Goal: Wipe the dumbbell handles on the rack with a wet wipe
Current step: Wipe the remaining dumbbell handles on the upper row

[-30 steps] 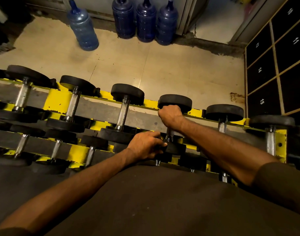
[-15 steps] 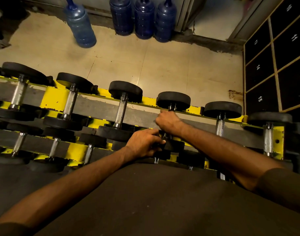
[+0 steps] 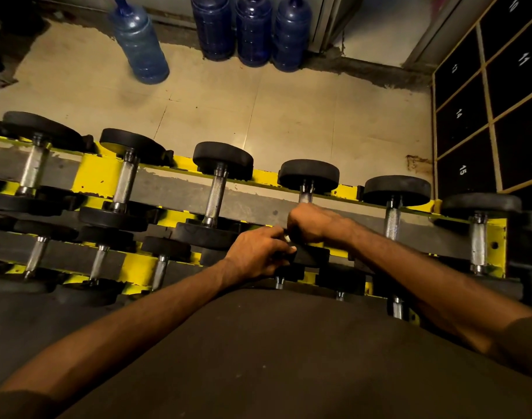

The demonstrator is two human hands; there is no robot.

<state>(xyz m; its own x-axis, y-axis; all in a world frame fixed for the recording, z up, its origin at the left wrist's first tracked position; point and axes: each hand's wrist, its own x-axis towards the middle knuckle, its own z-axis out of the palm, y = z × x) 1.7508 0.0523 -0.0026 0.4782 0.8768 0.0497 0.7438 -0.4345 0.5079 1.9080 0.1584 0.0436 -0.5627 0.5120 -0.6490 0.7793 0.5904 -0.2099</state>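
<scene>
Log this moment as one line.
right hand: grips dumbbell handle | left hand: at near dumbbell head, grip unclear | wet wipe: not discernible

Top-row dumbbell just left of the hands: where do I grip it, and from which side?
Wrap the knurled steel handle mid-span, from above: it lies exposed between its two black heads, and the rack sits underneath.

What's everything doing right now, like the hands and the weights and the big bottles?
Gripped dumbbell, lying on the rack.
Right hand, curled round its handle.
Left hand, touching its near end; grip unclear.
Other dumbbells, racked, untouched.
Water jugs, standing on the floor.
Locker doors, closed.
Wet wipe, not clearly visible.
</scene>
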